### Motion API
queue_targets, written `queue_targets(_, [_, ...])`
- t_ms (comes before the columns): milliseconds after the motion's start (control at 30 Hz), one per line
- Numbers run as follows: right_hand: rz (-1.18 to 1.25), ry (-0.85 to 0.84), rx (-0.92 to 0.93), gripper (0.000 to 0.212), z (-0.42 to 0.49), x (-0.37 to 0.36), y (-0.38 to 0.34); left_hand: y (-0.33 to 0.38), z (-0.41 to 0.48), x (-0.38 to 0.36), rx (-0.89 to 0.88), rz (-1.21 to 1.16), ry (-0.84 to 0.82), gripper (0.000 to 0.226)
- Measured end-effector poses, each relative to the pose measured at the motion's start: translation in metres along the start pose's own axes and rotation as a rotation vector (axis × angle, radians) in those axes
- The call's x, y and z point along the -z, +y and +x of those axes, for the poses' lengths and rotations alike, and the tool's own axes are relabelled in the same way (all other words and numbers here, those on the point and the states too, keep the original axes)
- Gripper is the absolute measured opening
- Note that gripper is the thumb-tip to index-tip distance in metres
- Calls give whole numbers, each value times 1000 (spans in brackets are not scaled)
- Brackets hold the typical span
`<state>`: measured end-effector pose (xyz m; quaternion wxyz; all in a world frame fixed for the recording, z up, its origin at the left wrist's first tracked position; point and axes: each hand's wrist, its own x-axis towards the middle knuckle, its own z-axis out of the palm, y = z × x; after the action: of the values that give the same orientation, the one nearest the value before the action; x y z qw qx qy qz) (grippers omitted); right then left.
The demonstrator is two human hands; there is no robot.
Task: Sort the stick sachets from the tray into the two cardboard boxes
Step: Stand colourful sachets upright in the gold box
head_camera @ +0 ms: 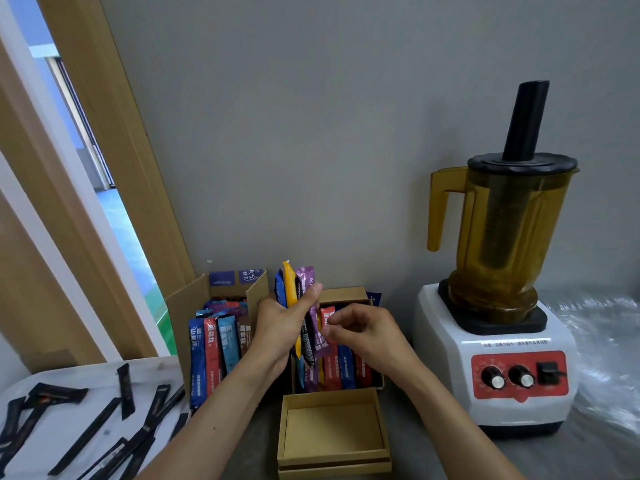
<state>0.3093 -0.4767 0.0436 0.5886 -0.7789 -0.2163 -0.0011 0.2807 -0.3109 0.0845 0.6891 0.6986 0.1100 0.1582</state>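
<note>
My left hand (277, 323) grips an upright bundle of coloured stick sachets (298, 292), blue, orange, black and purple, above the gap between two cardboard boxes. My right hand (363, 330) pinches the lower edge of the purple sachet in that bundle. The left cardboard box (187, 306) holds blue, red and brown sachets standing on end. The right cardboard box (346, 294) behind my hands holds red and blue sachets. A white tray (86, 379) at lower left carries several black stick sachets (124, 389) lying scattered.
An empty cardboard lid (332, 431) lies open in front of the boxes. A blender (498, 306) with an amber jug stands at the right, close to my right forearm. Crinkled plastic sheeting (609, 341) lies beyond it. A grey wall is behind.
</note>
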Motion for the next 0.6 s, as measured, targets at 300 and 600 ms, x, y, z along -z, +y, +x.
queue_targets(300, [188,-172,-169,34,-4,6,0,0,-1,3,-40,62,0,31])
queue_targets(600, [1104,150,-353,31,1,14,12,-8,-15,8,51,15,-93,28])
